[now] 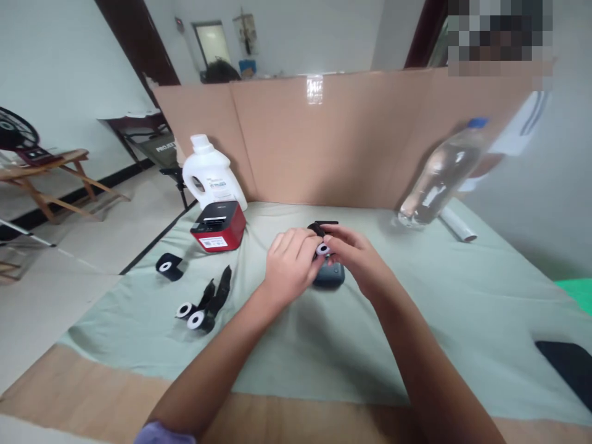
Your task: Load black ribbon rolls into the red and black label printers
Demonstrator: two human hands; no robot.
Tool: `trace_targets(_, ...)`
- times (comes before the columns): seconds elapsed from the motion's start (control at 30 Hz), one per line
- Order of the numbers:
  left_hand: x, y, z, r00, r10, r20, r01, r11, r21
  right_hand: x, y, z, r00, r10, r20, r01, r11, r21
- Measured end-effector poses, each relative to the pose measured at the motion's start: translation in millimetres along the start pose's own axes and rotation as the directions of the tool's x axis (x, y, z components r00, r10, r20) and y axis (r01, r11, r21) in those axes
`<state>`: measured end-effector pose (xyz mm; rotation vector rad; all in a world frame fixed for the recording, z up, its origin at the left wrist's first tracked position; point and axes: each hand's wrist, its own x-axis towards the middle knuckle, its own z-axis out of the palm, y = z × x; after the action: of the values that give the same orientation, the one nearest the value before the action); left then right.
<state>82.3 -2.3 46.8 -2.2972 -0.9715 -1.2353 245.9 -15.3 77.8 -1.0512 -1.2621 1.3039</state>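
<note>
Hands are pressing together around a small black roll (322, 248), the left hand (293, 256) curling over it from the left and the right hand (354, 250) pinching it from the right with thumb and fingers. Both are clamping on the same roll, neither lying clearly nearer to it. Its white-ringed end is facing back toward the wearer, so its long axis is appearing to run away from the body, roughly across the line between the two hands. Directly under the fingers a dark machine (329, 275) is lying on the green cloth (370, 351), its near edge showing just below the roll and a thin dark flap (327, 222) showing beyond the knuckles. Fingers are hiding the gap, so whether the roll is touching the machine cannot be told. Off to the left, nearer the left arm, two more rolls (198, 319) are lying side by side with strips trailing, and a third roll (169, 266) is resting near a red box (218, 226).
</note>
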Motion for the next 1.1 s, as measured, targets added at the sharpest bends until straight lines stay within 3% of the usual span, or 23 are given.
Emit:
trace_targets(0.23, -23.8, -4.0, 18.6, 0.99, -0.079, 0.118, 0.093, 0.989, -0.116, 15.2, 15.6, -12.5, 0.976, 0.114, 0.184, -0.096, 0.99, -0.105)
trace_targets(0.33, -35.0, -2.7, 28.7, 0.953, -0.237, 0.191, 0.279, 0.931, -0.236, 22.9, 25.8, -13.7, 0.983, 0.117, 0.139, -0.094, 0.982, -0.165)
trace_targets(0.43, -46.2, 1.9, 38.9, 0.821, -0.47, 0.324, 0.565, 0.75, -0.344, 32.3, 37.5, -20.3, 0.996, 0.09, -0.024, -0.093, 0.964, -0.249)
trace_targets(0.53, -55.5, 9.0, 44.2, 0.673, -0.584, 0.454, 0.739, 0.554, -0.383, 42.0, 48.2, -31.3, 0.992, 0.066, -0.109, -0.098, 0.94, -0.326)
trace_targets(0.6, -60.5, 15.5, 44.7, 0.623, -0.587, 0.517, 0.781, 0.433, -0.449, 46.8, 54.2, -38.5, 0.991, 0.079, -0.106, -0.113, 0.926, -0.36)
trace_targets(0.7, -67.8, 27.5, 44.5, 0.584, -0.57, 0.577, 0.795, 0.261, -0.547, 51.9, 61.1, -46.7, 0.995, 0.087, -0.044, -0.098, 0.882, -0.461)
trace_targets(0.83, -79.9, 41.2, 49.2, 0.494, -0.553, 0.671, 0.839, 0.1, -0.535, 62.5, 67.5, -54.4, 0.999, -0.023, 0.041, 0.045, 0.713, -0.7)
trace_targets(0.97, -89.7, 46.4, 57.5, 0.442, -0.478, 0.759, 0.872, 0.031, -0.489, 76.0, 70.7, -56.5, 0.993, -0.005, 0.119, 0.108, 0.464, -0.879)
trace_targets(1.1, -93.6, 47.5, 61.7, 0.435, -0.439, 0.786, 0.878, 0.016, -0.478, 81.3, 73.3, -52.8, 0.982, 0.069, 0.177, 0.135, 0.404, -0.905)
